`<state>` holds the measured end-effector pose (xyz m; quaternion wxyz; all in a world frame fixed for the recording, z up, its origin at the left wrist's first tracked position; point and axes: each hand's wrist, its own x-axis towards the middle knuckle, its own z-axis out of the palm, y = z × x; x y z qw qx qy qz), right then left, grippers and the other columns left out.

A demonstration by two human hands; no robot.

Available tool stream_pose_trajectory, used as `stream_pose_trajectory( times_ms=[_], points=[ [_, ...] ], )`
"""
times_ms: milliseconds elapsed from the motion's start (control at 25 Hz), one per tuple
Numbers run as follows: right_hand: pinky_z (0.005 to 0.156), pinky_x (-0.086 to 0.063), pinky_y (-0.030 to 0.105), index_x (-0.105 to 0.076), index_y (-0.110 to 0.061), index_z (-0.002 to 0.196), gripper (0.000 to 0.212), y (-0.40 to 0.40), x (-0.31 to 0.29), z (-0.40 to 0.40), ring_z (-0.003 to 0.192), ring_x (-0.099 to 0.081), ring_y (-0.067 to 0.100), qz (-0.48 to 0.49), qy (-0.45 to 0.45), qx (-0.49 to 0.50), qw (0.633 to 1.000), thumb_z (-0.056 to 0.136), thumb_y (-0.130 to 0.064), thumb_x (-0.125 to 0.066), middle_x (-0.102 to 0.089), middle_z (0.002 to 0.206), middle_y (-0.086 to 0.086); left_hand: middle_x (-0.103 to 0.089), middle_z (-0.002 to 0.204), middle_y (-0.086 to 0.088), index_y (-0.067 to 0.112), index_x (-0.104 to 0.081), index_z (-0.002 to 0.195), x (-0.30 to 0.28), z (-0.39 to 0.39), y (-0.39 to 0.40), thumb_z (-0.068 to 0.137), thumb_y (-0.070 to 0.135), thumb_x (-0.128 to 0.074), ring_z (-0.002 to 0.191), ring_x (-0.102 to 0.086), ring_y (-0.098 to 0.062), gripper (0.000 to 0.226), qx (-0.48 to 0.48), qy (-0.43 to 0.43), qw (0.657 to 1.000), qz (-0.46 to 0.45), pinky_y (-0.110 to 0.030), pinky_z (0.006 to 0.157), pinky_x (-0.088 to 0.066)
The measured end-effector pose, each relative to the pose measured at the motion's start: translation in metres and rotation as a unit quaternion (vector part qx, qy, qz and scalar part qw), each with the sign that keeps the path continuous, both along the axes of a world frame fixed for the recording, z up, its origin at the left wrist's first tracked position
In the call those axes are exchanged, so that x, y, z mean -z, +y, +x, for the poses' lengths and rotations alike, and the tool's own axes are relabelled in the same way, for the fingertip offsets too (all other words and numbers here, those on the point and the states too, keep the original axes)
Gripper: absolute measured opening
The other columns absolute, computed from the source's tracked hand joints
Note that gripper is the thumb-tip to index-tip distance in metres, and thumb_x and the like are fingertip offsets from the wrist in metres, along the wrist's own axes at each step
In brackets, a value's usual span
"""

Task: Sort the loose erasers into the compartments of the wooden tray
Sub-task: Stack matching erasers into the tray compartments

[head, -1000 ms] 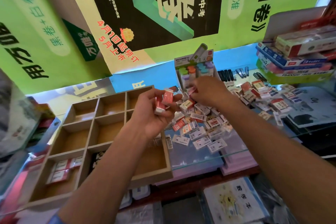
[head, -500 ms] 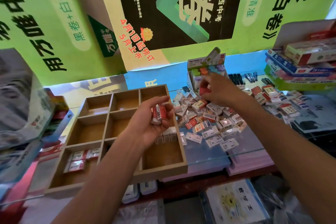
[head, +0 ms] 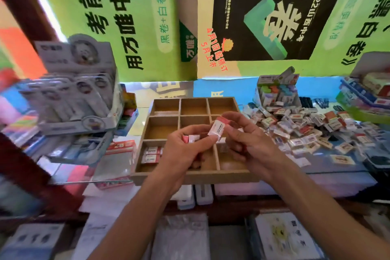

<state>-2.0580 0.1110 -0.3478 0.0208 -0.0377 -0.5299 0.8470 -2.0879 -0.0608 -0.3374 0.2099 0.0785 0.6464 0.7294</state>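
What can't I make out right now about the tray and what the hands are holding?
Head view only:
- Wooden tray: the near-middle and middle-right compartments sit behind both hands, so their contents are hidden.
- Left hand: it grips red-and-white erasers, but curled fingers hide the count.
- Eraser pinched between left and right hand: print too small to read.
- Display box at left: motion-blurred.

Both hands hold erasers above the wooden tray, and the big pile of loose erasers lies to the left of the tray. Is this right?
Not quite. The head view shows the pile of loose erasers to the right of the wooden tray, not the left. The left hand and right hand do hold erasers above it.
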Motion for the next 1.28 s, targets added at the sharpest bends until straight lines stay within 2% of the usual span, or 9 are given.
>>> stream_pose_trajectory(
  times_ms=[80, 160, 280, 360, 400, 560, 760, 1000, 1280],
  points=[
    [0.036, -0.025, 0.018, -0.062, -0.016, 0.107, 0.025, -0.028, -0.003, -0.002, 0.045, -0.036, 0.007, 0.036, 0.002, -0.006, 0.999, 0.083, -0.007, -0.064, -0.061, 0.099, 0.008, -0.074, 0.083, -0.006, 0.021, -0.077, 0.098, 0.0, 0.001, -0.025, 0.082, 0.015, -0.077, 0.057, -0.056, -0.009, 0.017, -0.041, 0.003, 0.999, 0.004, -0.023, 0.053, -0.046],
    [0.042, -0.039, 0.019, -0.063, -0.02, 0.105, 0.024, -0.052, -0.011, -0.004, 0.052, -0.053, 0.007, 0.197, 0.034, -0.002, 0.98, 0.085, -0.008, -0.069, -0.067, 0.098, -0.002, -0.074, 0.083, -0.011, 0.02, -0.078, 0.094, 0.002, -0.004, -0.053, 0.083, 0.014, -0.076, 0.057, -0.057, -0.013, 0.013, -0.082, 0.013, 0.996, -0.007, -0.026, 0.052, -0.045],
    [0.063, -0.047, 0.013, -0.066, -0.026, 0.115, 0.032, -0.076, -0.018, -0.012, 0.084, -0.061, -0.002, 0.527, 0.16, 0.018, 0.834, 0.085, -0.02, -0.076, -0.068, 0.105, -0.019, -0.074, 0.091, -0.021, 0.019, -0.079, 0.091, 0.002, -0.018, -0.089, 0.081, 0.015, -0.078, 0.073, -0.061, -0.034, 0.011, -0.101, 0.022, 0.994, -0.037, -0.046, 0.07, -0.051],
    [0.068, -0.039, 0.009, -0.066, -0.024, 0.12, 0.035, -0.086, -0.02, -0.023, 0.086, -0.056, -0.003, 0.657, 0.224, 0.027, 0.72, 0.086, -0.025, -0.075, -0.067, 0.112, -0.012, -0.074, 0.091, -0.019, 0.018, -0.079, 0.089, -0.001, -0.026, -0.1, 0.082, 0.015, -0.078, 0.078, -0.063, -0.041, 0.008, -0.089, 0.028, 0.994, -0.061, -0.052, 0.074, -0.052],
    [0.071, -0.038, 0.011, -0.066, -0.022, 0.12, 0.035, -0.091, -0.019, -0.029, 0.09, -0.057, 0.0, 0.687, 0.227, 0.026, 0.689, 0.086, -0.026, -0.074, -0.067, 0.114, -0.008, -0.074, 0.091, -0.019, 0.017, -0.079, 0.089, -0.001, -0.03, -0.104, 0.082, 0.015, -0.077, 0.072, -0.061, -0.036, 0.007, -0.084, 0.032, 0.993, -0.072, -0.047, 0.069, -0.05],
    [0.071, -0.043, 0.019, -0.065, -0.023, 0.11, 0.028, -0.101, -0.003, -0.047, 0.09, -0.053, 0.008, 0.729, 0.136, 0.003, 0.671, 0.085, -0.032, -0.075, -0.059, 0.11, -0.009, -0.073, 0.086, -0.009, 0.021, -0.075, 0.09, 0.015, -0.045, -0.114, 0.084, 0.022, -0.076, 0.062, -0.059, -0.013, 0.006, -0.104, 0.061, 0.983, -0.136, -0.022, 0.052, -0.045],
    [0.076, -0.051, 0.026, -0.068, -0.022, 0.107, 0.032, -0.115, 0.009, -0.061, 0.09, -0.057, 0.013, 0.804, 0.011, -0.081, 0.59, 0.083, -0.042, -0.075, -0.064, 0.103, -0.004, -0.069, 0.1, -0.002, 0.027, -0.071, 0.094, 0.055, -0.061, -0.122, 0.076, 0.025, -0.083, 0.092, -0.063, -0.018, 0.021, -0.112, 0.161, 0.923, -0.332, -0.035, 0.08, -0.056],
    [0.066, -0.041, 0.025, -0.069, -0.022, 0.107, 0.027, -0.137, 0.021, -0.065, 0.078, -0.055, 0.014, 0.858, 0.039, -0.038, 0.511, 0.087, -0.038, -0.073, -0.059, 0.095, -0.003, -0.065, 0.121, -0.001, 0.031, -0.067, 0.1, 0.062, -0.069, -0.121, 0.081, 0.021, -0.08, 0.104, -0.059, -0.016, 0.025, -0.069, 0.175, 0.91, -0.369, -0.03, 0.083, -0.056],
    [0.061, -0.03, 0.023, -0.07, -0.022, 0.1, 0.027, -0.132, 0.021, -0.062, 0.075, -0.051, 0.011, 0.85, 0.059, -0.043, 0.521, 0.087, -0.045, -0.071, -0.055, 0.09, -0.006, -0.061, 0.11, 0.003, 0.032, -0.065, 0.1, 0.064, -0.066, -0.12, 0.077, 0.023, -0.083, 0.095, -0.057, -0.014, 0.031, -0.066, 0.173, 0.91, -0.37, -0.028, 0.078, -0.055]
  ],
)
